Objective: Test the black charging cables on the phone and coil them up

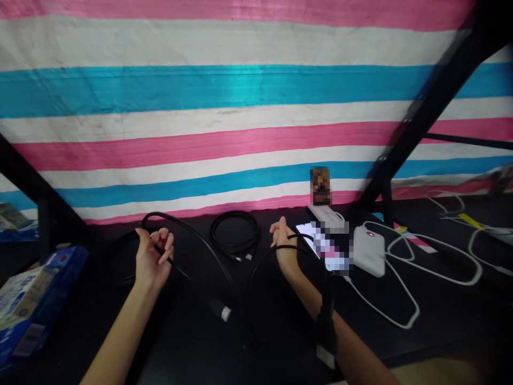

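My left hand is raised palm up over the black table, its fingers curled around a thin black cable. My right hand, beside a phone, is closed on another stretch of black cable that loops over the wrist. A dark plug with a silver end hangs in front of my right forearm. Another cable plug is between my arms, near a thicker black cable. Behind, a coiled black cable rests on the table with its ends toward me.
A lit phone lies right of my right hand, near a white power bank and looping white cables. Blue packaging is at the left. Dark slanted frame bars flank the striped sheet behind the black table.
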Tool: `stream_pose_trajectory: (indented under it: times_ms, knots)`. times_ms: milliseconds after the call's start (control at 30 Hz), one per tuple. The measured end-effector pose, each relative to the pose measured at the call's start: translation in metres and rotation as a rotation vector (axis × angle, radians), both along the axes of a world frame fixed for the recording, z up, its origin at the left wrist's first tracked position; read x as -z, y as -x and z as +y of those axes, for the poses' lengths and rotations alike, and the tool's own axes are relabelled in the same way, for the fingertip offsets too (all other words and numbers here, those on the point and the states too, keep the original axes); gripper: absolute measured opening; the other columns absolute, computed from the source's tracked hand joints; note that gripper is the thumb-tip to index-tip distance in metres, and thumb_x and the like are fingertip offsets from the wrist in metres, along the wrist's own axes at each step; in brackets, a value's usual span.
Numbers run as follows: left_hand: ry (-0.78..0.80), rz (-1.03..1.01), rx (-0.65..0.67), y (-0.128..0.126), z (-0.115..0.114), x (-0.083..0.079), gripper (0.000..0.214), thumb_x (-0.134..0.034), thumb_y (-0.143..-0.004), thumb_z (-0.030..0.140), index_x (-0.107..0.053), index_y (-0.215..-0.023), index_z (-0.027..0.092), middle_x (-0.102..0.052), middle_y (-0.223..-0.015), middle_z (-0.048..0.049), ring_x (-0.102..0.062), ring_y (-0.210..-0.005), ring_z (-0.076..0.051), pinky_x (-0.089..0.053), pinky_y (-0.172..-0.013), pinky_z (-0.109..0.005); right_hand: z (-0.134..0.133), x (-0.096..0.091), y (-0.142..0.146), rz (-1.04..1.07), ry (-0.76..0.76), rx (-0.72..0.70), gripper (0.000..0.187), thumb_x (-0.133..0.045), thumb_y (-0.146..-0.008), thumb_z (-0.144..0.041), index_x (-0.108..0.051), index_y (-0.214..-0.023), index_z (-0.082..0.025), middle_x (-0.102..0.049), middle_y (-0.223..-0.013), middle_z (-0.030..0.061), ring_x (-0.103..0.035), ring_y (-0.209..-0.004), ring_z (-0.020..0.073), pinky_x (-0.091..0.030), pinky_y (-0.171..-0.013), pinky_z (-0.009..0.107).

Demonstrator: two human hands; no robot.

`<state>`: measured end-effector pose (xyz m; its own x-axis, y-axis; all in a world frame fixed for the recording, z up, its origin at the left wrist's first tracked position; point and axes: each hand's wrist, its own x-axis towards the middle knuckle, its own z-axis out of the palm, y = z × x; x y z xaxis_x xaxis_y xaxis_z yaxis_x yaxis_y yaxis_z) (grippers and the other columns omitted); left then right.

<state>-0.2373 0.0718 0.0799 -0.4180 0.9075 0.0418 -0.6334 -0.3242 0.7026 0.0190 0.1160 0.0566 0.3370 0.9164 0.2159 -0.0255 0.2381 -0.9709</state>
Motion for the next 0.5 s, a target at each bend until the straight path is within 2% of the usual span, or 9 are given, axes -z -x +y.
stream_pose_trajectory:
  times_ms: [167, 233, 300, 367, 433, 500]
  knots:
    - [0.069, 0.014, 0.003, -0.001, -0.001, 0.002, 0.046, -0.049, -0.076, 0.054, -0.043, -0.053, 0.015, -0.046, -0.061, 0.0016, -0.033, -0.041, -0.002, -0.023, -0.025, -0.010, -0.005, -0.002, 0.001, -0.044, 0.009, -0.021, 0.045, -0.043, -0.077, -0.058, -0.045, -0.055, -0.019, -0.037, -0.043, -0.0058, -0.034, -0.037, 0.0082, -0.024, -0.037, 0.022]
    - [0.133, 0.071, 0.074, -0.005, -0.002, 0.002, 0.044, -0.050, -0.075, 0.055, -0.046, -0.056, 0.015, -0.045, -0.059, 0.0026, -0.030, -0.039, -0.002, -0.026, -0.027, -0.010, -0.005, -0.002, 0.002, -0.042, 0.013, -0.050, 0.044, -0.044, -0.077, -0.057, -0.045, -0.055, -0.019, -0.038, -0.044, -0.0057, -0.035, -0.037, 0.0080, -0.025, -0.036, 0.021]
    - [0.174, 0.152, 0.190, -0.010, -0.002, 0.002, 0.044, -0.057, -0.071, 0.055, -0.046, -0.056, 0.015, -0.042, -0.056, 0.0040, -0.025, -0.037, -0.001, -0.021, -0.026, -0.009, -0.003, 0.000, 0.004, -0.026, 0.031, -0.107, 0.041, -0.047, -0.077, -0.055, -0.047, -0.057, -0.018, -0.040, -0.044, -0.0060, -0.037, -0.036, 0.0073, -0.025, -0.035, 0.020]
    - [0.200, 0.239, 0.292, -0.017, -0.001, 0.006, 0.044, -0.062, -0.067, 0.053, -0.044, -0.054, 0.014, -0.039, -0.053, 0.0053, -0.022, -0.036, -0.001, -0.016, -0.025, -0.010, -0.002, 0.003, 0.007, -0.005, 0.055, -0.198, 0.034, -0.054, -0.074, -0.050, -0.053, -0.066, -0.017, -0.047, -0.049, -0.0052, -0.044, -0.038, 0.0075, -0.028, -0.036, 0.019]
    - [0.239, 0.315, 0.343, -0.023, 0.002, 0.014, 0.043, -0.064, -0.065, 0.052, -0.046, -0.055, 0.014, -0.041, -0.054, 0.0052, -0.028, -0.039, -0.001, -0.022, -0.028, -0.010, -0.001, 0.006, 0.009, 0.016, 0.074, -0.320, 0.031, -0.062, -0.069, -0.045, -0.058, -0.079, -0.016, -0.054, -0.056, -0.0036, -0.055, -0.046, 0.0106, -0.034, -0.039, 0.018]
    - [0.298, 0.384, 0.316, -0.027, 0.006, 0.026, 0.041, -0.067, -0.061, 0.053, -0.054, -0.062, 0.014, -0.050, -0.062, 0.0024, -0.044, -0.050, -0.005, -0.038, -0.041, -0.012, -0.002, 0.009, 0.012, 0.038, 0.090, -0.452, 0.036, -0.067, -0.065, -0.041, -0.060, -0.091, -0.016, -0.060, -0.063, -0.0012, -0.063, -0.058, 0.0150, -0.041, -0.045, 0.020]
